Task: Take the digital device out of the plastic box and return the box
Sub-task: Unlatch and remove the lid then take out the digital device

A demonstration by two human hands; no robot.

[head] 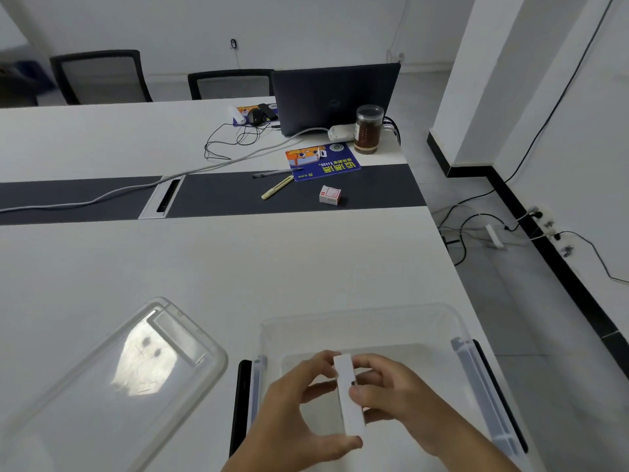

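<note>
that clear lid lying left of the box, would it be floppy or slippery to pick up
The clear lid is probably fairly stiff: its moulded rim and raised panel hold their shape flat on the table. Its glossy surface mirrors the ceiling light, so it may be slick to pinch. Thin and see-through, it likely weighs little and would slide easily if pushed.

The clear plastic storage box runs off the bottom edge, as does the transparent lid at lower left. Fingers cover part of the slim white rectangular device; its small dark marking is unreadable.
</note>
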